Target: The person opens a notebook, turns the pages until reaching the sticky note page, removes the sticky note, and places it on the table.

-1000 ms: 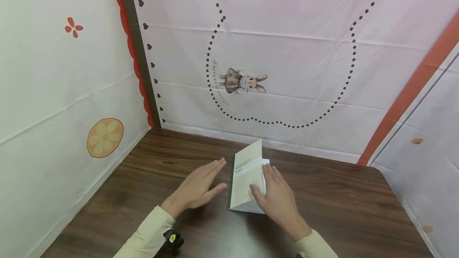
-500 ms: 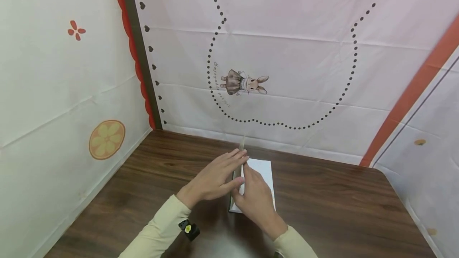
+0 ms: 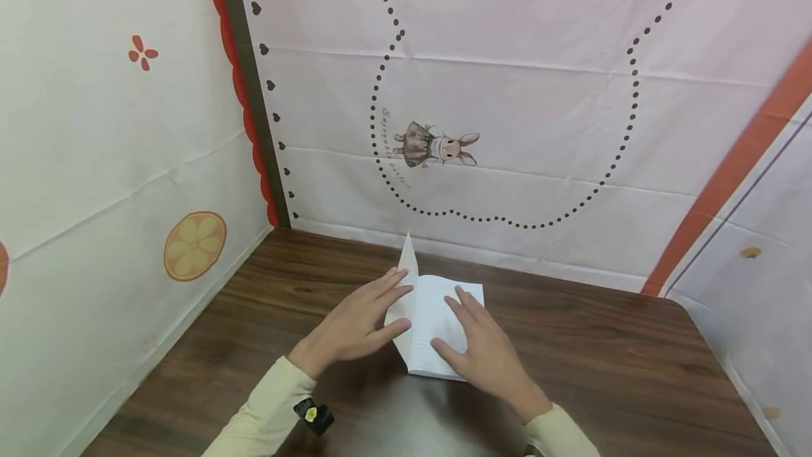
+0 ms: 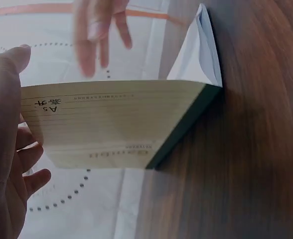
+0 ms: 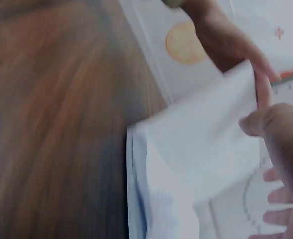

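Observation:
A notebook (image 3: 434,319) lies on the table with its front cover (image 4: 111,119) lifted up and leftward, baring white lined pages (image 5: 169,214). The cover is cream outside, with printed lines and lettering, and a dark green spine (image 4: 188,119) runs along its fold. My left hand (image 3: 355,323) is at the cover's free edge, thumb and fingers extended. In the left wrist view, its fingertips are right at that edge. Over the bared page is my right hand (image 3: 491,355), fingers spread and nothing in them. It looks blurred in the left wrist view.
The brown wood-grain table (image 3: 603,351) is bordered by white printed cloth walls (image 3: 507,125) at the back and both sides. A small black device (image 3: 314,416) sits on the left wrist, over a pale sleeve (image 3: 260,407).
The notebook's cover has swung from the right side up and over to the left, uncovering the pages. My hands met at the cover, then moved apart, the right one back rightward.

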The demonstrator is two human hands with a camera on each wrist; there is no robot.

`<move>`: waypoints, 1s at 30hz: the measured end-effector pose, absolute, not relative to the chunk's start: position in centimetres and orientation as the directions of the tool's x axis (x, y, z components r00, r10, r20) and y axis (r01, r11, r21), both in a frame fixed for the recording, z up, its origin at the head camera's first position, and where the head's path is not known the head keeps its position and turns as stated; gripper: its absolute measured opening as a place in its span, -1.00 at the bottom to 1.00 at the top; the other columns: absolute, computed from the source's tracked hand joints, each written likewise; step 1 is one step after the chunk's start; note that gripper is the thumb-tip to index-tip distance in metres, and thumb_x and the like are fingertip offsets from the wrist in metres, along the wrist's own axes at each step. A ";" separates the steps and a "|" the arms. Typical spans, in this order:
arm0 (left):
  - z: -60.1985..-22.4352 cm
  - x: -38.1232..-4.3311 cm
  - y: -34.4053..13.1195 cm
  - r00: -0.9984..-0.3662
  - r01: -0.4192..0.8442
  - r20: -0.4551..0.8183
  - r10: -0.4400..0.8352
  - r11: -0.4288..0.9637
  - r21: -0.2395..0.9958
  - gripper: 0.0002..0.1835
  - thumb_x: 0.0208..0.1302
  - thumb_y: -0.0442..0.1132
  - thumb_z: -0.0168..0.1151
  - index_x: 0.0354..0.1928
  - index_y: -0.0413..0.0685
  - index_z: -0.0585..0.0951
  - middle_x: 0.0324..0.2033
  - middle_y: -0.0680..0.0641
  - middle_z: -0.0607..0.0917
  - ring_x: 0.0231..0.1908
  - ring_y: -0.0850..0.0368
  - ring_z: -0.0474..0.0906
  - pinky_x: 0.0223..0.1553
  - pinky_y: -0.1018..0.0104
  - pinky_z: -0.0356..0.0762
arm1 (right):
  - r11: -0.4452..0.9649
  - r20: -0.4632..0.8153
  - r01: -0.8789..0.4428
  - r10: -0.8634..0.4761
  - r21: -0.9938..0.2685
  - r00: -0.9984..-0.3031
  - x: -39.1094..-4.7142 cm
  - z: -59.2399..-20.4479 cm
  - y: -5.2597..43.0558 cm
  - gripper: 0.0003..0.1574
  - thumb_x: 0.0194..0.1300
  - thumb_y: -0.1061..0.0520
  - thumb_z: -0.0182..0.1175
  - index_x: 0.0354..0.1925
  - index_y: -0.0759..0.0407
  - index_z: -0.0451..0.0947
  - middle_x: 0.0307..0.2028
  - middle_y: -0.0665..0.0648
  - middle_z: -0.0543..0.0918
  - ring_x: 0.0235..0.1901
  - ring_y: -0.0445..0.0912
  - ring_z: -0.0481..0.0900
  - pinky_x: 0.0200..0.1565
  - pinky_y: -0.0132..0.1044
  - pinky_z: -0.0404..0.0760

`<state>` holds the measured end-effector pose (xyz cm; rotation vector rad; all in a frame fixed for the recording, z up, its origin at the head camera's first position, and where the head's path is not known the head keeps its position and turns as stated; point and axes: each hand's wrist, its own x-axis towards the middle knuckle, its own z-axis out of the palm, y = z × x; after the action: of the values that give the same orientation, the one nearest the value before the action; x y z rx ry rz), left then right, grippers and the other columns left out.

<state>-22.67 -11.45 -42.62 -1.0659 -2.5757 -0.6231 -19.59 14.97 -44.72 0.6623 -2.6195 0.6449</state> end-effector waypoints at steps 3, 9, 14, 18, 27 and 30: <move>-43.0 -22.5 -12.3 -0.716 0.692 0.400 0.572 0.656 0.302 -0.31 0.51 0.23 0.02 0.49 -0.03 0.40 0.56 -0.04 0.24 0.57 0.05 0.07 0.48 -0.03 0.23 | 0.779 0.403 -0.523 -0.380 -0.347 -0.833 -20.1 -45.5 17.0 -0.08 0.25 -0.25 0.38 0.41 0.16 0.43 0.50 0.28 0.30 0.48 0.20 0.27 0.35 0.18 0.42; -44.0 -22.0 -13.9 -0.752 0.654 0.388 0.533 0.680 0.333 -0.29 0.52 0.24 0.01 0.50 -0.04 0.37 0.56 -0.04 0.23 0.57 0.06 0.05 0.48 -0.05 0.23 | 0.772 0.314 -0.535 -0.443 -0.343 -0.840 -20.3 -47.6 19.7 -0.05 0.31 -0.30 0.31 0.45 0.20 0.39 0.50 0.29 0.29 0.49 0.28 0.21 0.37 0.23 0.35; -45.1 -21.7 -15.1 -0.786 0.612 0.375 0.491 0.706 0.358 -0.30 0.51 0.25 0.02 0.50 -0.01 0.38 0.57 -0.03 0.22 0.57 0.06 0.07 0.46 -0.06 0.24 | 0.784 0.225 -0.529 -0.480 -0.325 -0.848 -19.9 -48.8 20.8 -0.07 0.41 -0.35 0.18 0.48 0.18 0.35 0.49 0.27 0.32 0.47 0.32 0.24 0.37 0.29 0.32; -45.9 -21.5 -16.1 -0.813 0.577 0.344 0.469 0.724 0.377 -0.30 0.51 0.24 0.02 0.50 0.00 0.37 0.57 -0.05 0.20 0.57 0.04 0.07 0.47 -0.07 0.22 | 0.775 0.198 -0.544 -0.507 -0.322 -0.839 -19.8 -49.4 21.1 -0.14 0.45 -0.35 0.13 0.46 0.13 0.39 0.46 0.26 0.39 0.45 0.33 0.28 0.34 0.32 0.34; -47.9 -21.3 -18.1 -0.887 0.458 0.168 0.430 0.774 0.437 -0.24 0.53 0.29 -0.07 0.50 -0.12 0.36 0.56 -0.18 0.21 0.57 -0.14 0.02 0.53 -0.15 0.03 | 0.814 0.167 -0.500 -0.471 -0.296 -0.866 -20.0 -49.7 21.9 -0.21 0.41 -0.35 0.19 0.34 0.13 0.54 0.37 0.22 0.51 0.39 0.32 0.38 0.32 0.30 0.39; -48.7 -21.5 -18.4 -0.890 0.447 0.122 0.440 0.784 0.430 -0.20 0.51 0.31 -0.05 0.50 -0.16 0.34 0.56 -0.21 0.19 0.58 -0.15 -0.01 0.54 -0.14 -0.01 | 0.816 0.157 -0.494 -0.469 -0.301 -0.869 -20.0 -49.6 21.9 -0.21 0.41 -0.35 0.19 0.33 0.13 0.54 0.37 0.22 0.51 0.38 0.33 0.39 0.31 0.32 0.38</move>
<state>-21.54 -18.40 -48.66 -0.7340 -2.9527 -0.7176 -19.95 21.95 -49.60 0.7755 -2.9212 0.5161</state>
